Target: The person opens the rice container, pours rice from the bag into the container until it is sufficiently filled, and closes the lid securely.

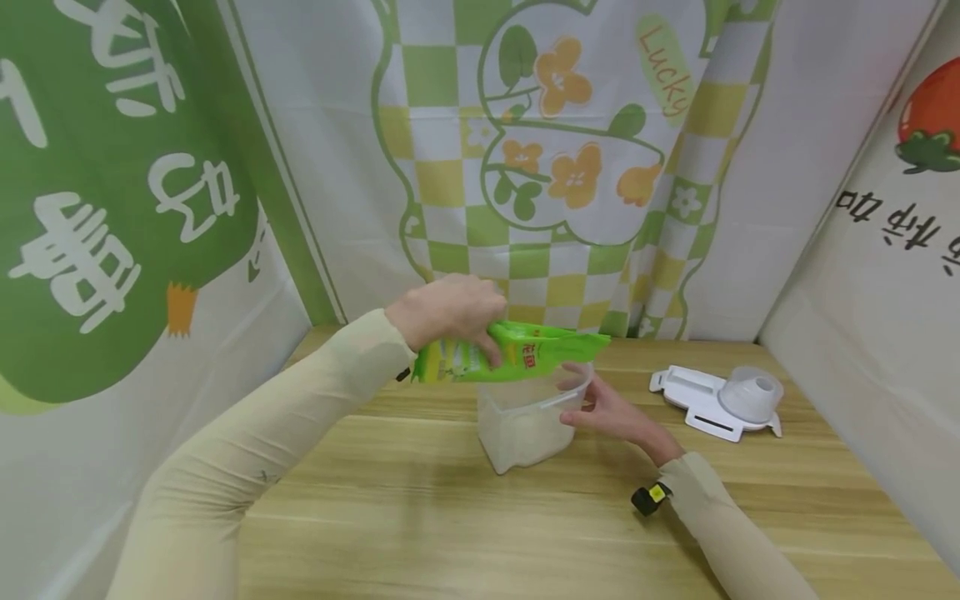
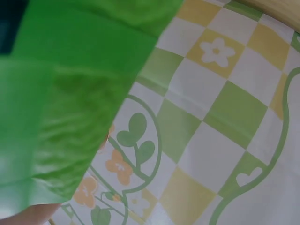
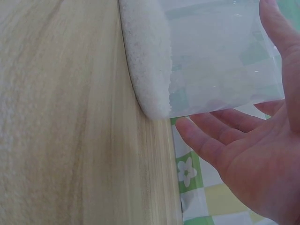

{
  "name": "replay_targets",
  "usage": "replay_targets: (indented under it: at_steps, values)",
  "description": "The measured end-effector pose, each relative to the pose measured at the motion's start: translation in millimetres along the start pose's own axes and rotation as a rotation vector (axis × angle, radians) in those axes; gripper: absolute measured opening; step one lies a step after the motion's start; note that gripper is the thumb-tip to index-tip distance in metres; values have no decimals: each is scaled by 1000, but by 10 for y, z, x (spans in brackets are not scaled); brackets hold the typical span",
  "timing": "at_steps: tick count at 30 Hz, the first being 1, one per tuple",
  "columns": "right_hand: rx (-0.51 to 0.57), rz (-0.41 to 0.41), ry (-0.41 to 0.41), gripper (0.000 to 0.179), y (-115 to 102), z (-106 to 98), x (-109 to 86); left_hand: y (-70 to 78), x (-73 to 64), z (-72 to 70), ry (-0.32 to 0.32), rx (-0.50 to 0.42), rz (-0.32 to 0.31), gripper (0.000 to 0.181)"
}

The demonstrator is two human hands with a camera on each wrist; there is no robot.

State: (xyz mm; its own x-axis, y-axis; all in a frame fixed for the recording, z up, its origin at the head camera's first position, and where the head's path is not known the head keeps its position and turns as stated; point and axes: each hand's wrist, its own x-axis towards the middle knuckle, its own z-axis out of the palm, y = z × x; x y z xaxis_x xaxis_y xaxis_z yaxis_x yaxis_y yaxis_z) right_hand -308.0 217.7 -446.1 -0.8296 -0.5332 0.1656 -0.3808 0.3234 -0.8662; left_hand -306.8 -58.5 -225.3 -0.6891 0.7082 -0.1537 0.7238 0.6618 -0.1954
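Observation:
My left hand (image 1: 453, 308) grips a bright green plastic bag (image 1: 551, 348), which lies nearly level over the top of a clear plastic container (image 1: 525, 437). In the left wrist view the green bag (image 2: 79, 93) fills the left side, with only a bit of a finger below it. The container stands upright on the table. White grains (image 3: 147, 61), which look like rice, cover its bottom. My right hand (image 1: 615, 412) holds the container's right side near the rim, thumb on the near side and fingers round the far side. The bag's mouth cannot be made out clearly.
A white lid (image 1: 690, 387) with a clear cup (image 1: 752, 393) on it lies on the wooden table (image 1: 420, 517), right of the container. Patterned cloth (image 1: 442, 75) hangs close behind the table, and printed sheets (image 1: 885, 333) stand on both sides.

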Motion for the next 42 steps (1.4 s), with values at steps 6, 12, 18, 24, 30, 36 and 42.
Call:
replay_targets:
  at_steps: [6, 12, 18, 24, 30, 36, 42]
  values:
    - [1, 1, -1, 80, -10, 1, -1, 8, -2, -26, 1, 4, -12, 46]
    - [4, -10, -2, 81, -9, 4, 4, -8, -4, -20, -4, -8, -20, 47]
    - [3, -14, -3, 82, -7, 11, -2, -15, -3, -18, 1, -4, -20, 49]
    - [3, -10, 0, 81, -6, 8, 0, -1, -2, -43, 12, 25, -20, 51]
    - [-4, 5, 0, 81, -25, 10, -2, 23, -5, -52, 0, 31, -23, 51]
    - [3, 12, -4, 83, -20, 10, -3, 28, -18, -56, -9, 41, -25, 52]
    - [21, 5, -11, 83, -7, 12, 3, 21, -24, -78, -12, 59, -30, 54]
